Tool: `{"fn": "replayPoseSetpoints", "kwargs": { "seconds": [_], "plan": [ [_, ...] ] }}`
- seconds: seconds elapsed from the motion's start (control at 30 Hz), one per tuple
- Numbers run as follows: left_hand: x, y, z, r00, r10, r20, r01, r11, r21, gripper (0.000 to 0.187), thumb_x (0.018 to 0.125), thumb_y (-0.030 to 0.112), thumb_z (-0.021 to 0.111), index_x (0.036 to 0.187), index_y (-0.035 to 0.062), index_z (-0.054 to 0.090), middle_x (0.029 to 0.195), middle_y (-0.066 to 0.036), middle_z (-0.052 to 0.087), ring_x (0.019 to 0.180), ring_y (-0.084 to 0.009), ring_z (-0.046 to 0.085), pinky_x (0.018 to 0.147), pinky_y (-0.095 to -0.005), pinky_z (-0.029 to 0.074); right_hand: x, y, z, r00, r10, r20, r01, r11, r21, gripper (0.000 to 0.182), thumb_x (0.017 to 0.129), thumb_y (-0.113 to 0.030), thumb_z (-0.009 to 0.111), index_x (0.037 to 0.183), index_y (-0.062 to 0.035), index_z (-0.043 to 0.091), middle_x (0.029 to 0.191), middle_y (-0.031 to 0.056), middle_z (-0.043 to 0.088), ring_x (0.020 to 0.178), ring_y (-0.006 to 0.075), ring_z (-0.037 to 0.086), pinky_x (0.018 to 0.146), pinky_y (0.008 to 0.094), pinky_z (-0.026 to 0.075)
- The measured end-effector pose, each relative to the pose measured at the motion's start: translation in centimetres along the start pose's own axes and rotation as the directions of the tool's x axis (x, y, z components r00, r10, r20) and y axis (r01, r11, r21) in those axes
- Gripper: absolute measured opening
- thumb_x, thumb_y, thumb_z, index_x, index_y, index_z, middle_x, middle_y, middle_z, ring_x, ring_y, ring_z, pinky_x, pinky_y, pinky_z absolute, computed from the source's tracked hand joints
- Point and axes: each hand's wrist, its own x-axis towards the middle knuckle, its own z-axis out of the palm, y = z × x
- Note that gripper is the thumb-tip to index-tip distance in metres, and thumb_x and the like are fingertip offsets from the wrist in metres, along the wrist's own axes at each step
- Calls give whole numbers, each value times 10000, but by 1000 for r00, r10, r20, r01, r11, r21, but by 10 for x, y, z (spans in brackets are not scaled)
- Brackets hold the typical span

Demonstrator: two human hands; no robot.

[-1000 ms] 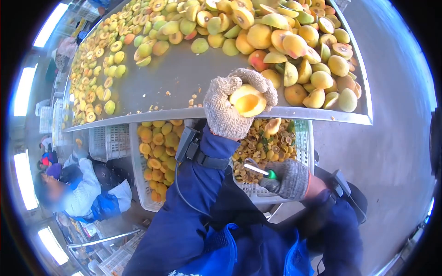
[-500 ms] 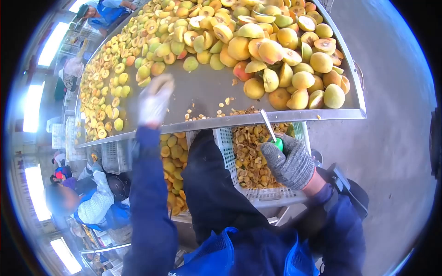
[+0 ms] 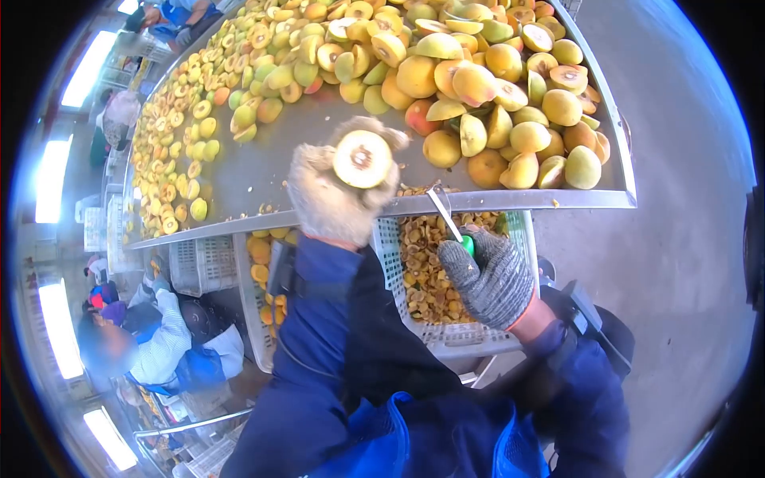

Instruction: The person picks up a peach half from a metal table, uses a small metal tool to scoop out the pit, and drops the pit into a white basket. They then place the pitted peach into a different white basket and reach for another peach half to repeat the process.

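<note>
My left hand (image 3: 339, 195), in a pale glove, is closed round a peach half (image 3: 362, 159). Its pale cut face, brown at the core, is turned up toward me, above the near edge of the metal table (image 3: 319, 119). In my right hand (image 3: 490, 279), wearing a grey knit glove, is a green-handled knife (image 3: 444, 213). Its thin metal blade points up and left, its tip close to the table's rim, apart from the peach half. Whole and halved peaches (image 3: 478, 88) are heaped across the far and right parts of the table.
Under the table edge stands a white crate (image 3: 470, 338) full of brown-yellow scraps. Left of it, another crate (image 3: 256, 327) holds peaches. A co-worker (image 3: 171, 350) sits at the left, and another person (image 3: 179, 20) is at the upper left.
My left hand has moved right and toward me from the tabletop, and the peach half now shows in it. The right hand with the knife has shifted slightly left.
</note>
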Motion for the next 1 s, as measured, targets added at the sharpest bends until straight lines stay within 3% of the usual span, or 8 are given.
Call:
{"fn": "replayPoseSetpoints", "kwargs": {
  "seconds": [0.07,0.4,0.47,0.57,0.9,0.93,0.97,1.0],
  "plan": [
    [-3,-23,1,998,-65,21,66,996,-56,525,911,432,371,1082,-3,609,956,-228,657,732,-250,622,562,-310,518,0,-3,4,988,-143,-54,135,983,-125,335,961,-350,614,967,-19,665,702,193,610,640,384,609,576,457,468],
    [-4,-62,3,997,-57,-53,54,997,-57,576,874,409,392,1113,-69,607,1011,-258,666,827,-325,655,741,-383,555,4,13,19,981,-113,-159,55,942,-330,406,926,-386,647,870,14,607,608,206,591,576,402,613,526,489,478],
    [-5,-64,0,998,-52,-33,49,997,-67,560,879,399,402,1110,-67,608,983,-245,674,850,-325,661,777,-390,561,6,11,20,976,-138,-166,47,887,-460,341,891,-262,709,967,62,633,674,212,619,599,398,619,554,468,487],
    [-11,-66,-1,997,6,-76,6,989,148,580,872,434,435,1102,-67,616,998,-239,680,850,-363,672,761,-464,597,11,13,22,969,-169,-178,48,843,-536,336,882,-285,716,948,35,641,661,200,616,584,397,619,522,469,484],
    [-13,-75,-33,999,28,26,-33,979,201,411,972,307,437,1075,-34,641,963,-168,692,867,-253,665,807,-347,541,13,15,18,997,-60,-56,18,822,-569,340,894,-342,697,874,-10,630,626,203,592,582,401,617,523,471,486],
    [-18,-71,-27,973,218,76,-219,767,604,390,973,296,444,1066,-24,647,965,-158,693,872,-240,666,813,-342,536,12,15,20,997,-45,-61,6,847,-531,346,893,-344,699,874,-6,628,631,207,595,588,401,616,531,468,486],
    [-21,-68,-22,910,359,206,-341,368,865,370,974,285,451,1057,-13,653,967,-148,694,877,-226,667,819,-337,531,13,14,21,997,-32,-67,-5,870,-493,352,892,-346,702,873,-3,627,637,210,597,595,401,616,538,465,486],
    [-22,-67,-18,909,360,211,-346,367,864,370,974,285,451,1057,-13,653,967,-148,694,877,-226,667,819,-337,531,13,14,22,997,-21,-73,-14,891,-455,358,892,-348,704,873,1,625,642,214,599,602,400,616,546,462,486]
  ]
}}
